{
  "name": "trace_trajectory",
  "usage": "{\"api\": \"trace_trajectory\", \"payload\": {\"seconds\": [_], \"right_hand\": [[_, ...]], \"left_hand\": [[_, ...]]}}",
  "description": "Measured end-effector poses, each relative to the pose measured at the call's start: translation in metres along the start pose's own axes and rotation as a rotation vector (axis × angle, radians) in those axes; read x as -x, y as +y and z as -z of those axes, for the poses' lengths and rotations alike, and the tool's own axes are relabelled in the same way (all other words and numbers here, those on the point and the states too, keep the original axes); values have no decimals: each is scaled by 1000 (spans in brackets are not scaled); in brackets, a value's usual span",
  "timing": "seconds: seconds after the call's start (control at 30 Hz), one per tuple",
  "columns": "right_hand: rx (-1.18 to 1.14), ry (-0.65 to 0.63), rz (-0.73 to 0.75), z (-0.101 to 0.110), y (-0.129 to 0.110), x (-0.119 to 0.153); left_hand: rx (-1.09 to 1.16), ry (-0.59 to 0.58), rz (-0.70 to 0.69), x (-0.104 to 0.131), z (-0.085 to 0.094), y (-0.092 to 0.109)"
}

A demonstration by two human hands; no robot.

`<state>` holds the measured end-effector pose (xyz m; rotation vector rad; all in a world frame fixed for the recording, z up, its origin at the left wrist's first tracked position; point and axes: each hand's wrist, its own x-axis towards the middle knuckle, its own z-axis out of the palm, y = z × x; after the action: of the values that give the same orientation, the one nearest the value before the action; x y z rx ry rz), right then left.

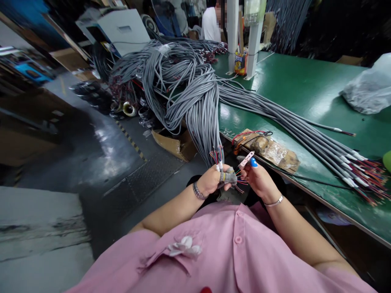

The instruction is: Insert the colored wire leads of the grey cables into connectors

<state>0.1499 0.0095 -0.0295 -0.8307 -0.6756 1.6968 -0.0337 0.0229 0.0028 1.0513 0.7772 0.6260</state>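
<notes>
My left hand (212, 179), with grey wrapping on some fingers, closes round the end of a grey cable. Thin coloured wires (240, 184) fan out of that end toward my right hand. Between the fingers of my right hand (259, 179) is a slim pale-pink tool (247, 160) with small dark marks; its exact kind is not clear. The right thumb wears a blue cover (253, 162). Just above my left hand stand other stripped cable ends (217, 156) with coloured wires. They belong to the thick grey cable bundle (198, 101) hanging over the table edge.
On the green table (293, 81), more grey cables (284, 112) stretch right to stripped ends. A taped wooden block (275, 151) lies at the near edge. White posts (232, 36) and a plastic bag (371, 85) stand farther back. A cardboard box (174, 144) is below left; a person (210, 24) is behind.
</notes>
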Motion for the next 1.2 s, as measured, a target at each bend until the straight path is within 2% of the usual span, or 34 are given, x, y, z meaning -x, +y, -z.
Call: {"api": "trace_trajectory", "payload": {"seconds": [0.07,0.2,0.27,0.33,0.43,0.5,0.67,1.07,1.2], "right_hand": [[54,35,72,-3,1,-3],[202,259,293,-5,10,-8],[216,313,346,-4,13,-11],[140,282,297,-4,13,-14],[-30,177,135,-4,9,-19],[-93,164,89,-5,7,-22],[-121,191,140,-9,5,-23],[-187,28,-12,-5,4,-12],[-196,40,27,-7,2,-7]], "left_hand": [[6,-7,16,-4,-2,2],[34,-8,21,-9,-4,1],[53,-5,16,-11,-4,0],[68,-10,12,-12,-4,-1],[72,-8,15,-15,-4,-3],[64,-5,20,-17,-4,-4],[38,-18,29,-19,-4,-7],[-3,-6,13,-8,-7,-4],[9,30,-19,0,-10,-3]]}}
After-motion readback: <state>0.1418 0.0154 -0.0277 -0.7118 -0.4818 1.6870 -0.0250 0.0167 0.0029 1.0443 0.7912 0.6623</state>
